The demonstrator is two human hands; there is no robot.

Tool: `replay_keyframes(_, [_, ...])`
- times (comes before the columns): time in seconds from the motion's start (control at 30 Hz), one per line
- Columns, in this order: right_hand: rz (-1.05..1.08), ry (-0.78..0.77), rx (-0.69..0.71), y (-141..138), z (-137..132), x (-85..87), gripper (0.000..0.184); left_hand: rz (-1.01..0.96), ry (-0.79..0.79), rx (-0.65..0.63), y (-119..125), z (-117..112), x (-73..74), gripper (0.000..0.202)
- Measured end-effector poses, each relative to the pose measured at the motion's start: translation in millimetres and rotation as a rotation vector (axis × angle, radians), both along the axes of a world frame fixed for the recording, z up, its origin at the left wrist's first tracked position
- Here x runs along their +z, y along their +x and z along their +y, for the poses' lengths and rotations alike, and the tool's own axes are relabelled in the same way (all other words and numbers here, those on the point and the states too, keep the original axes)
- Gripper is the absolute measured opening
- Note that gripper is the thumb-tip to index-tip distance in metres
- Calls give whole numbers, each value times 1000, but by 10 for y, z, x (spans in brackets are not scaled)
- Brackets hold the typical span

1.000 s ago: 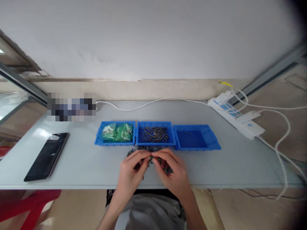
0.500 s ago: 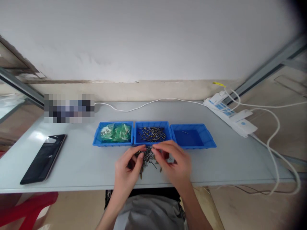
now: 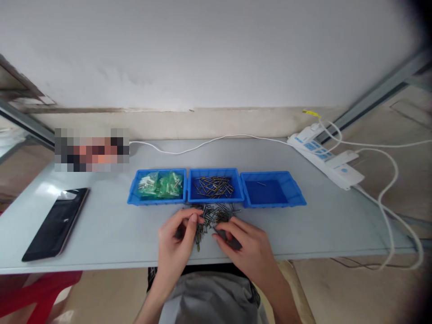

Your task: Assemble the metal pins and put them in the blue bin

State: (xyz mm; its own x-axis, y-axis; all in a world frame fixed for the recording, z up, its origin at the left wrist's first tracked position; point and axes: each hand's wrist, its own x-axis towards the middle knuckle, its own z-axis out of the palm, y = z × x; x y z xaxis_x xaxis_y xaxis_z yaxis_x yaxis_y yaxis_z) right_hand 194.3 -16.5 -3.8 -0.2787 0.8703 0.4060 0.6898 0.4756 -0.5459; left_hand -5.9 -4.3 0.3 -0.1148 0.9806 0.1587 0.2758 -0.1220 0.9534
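A heap of loose metal screws (image 3: pixel 209 216), some silver and some brassy, lies on the table between my hands. At its left side is my left hand (image 3: pixel 177 231), thumb and forefinger pressed together; whatever they pinch is too small to make out. My right hand (image 3: pixel 251 243) is at the heap's right side, fingers curved, with thumb tip and fingertips apart among the screws. Just behind the heap stands a blue tray of brassy screws (image 3: pixel 216 186). The blue tray to its right (image 3: pixel 297 193) has one thin metal piece (image 3: pixel 261 183) in it.
A left blue tray (image 3: pixel 133 195) contains green plastic bags (image 3: pixel 165 186) with white pieces. A black tablet-like device (image 3: pixel 56 225) lies at far left. White power strips (image 3: pixel 324 157) and cables stand at right, and a white cable (image 3: pixel 199 147) runs along the back.
My right hand has come away from my left, down and nearer me, and its fingertips have parted. More of the heap shows. My left hand stays pinched, nearly in place.
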Motion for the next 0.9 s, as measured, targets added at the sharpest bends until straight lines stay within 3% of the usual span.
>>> replay_keyframes(0.2, [-77,-8,-27,-19,-13,-70,29,9,2,-4,1,0,-3,24])
replay_keyframes(0.33, [125,-58,-33,-52,-5,-88,15,35,28,-24,2,10,-6,24])
replay_keyframes(0.5, [405,-107,-22,-165,69,-74,4,135,157,-195,33,42,6,17])
replay_keyframes(0.9, [483,-141,37,-161,28,-71,13,171,307,-253,30,74,-14,16])
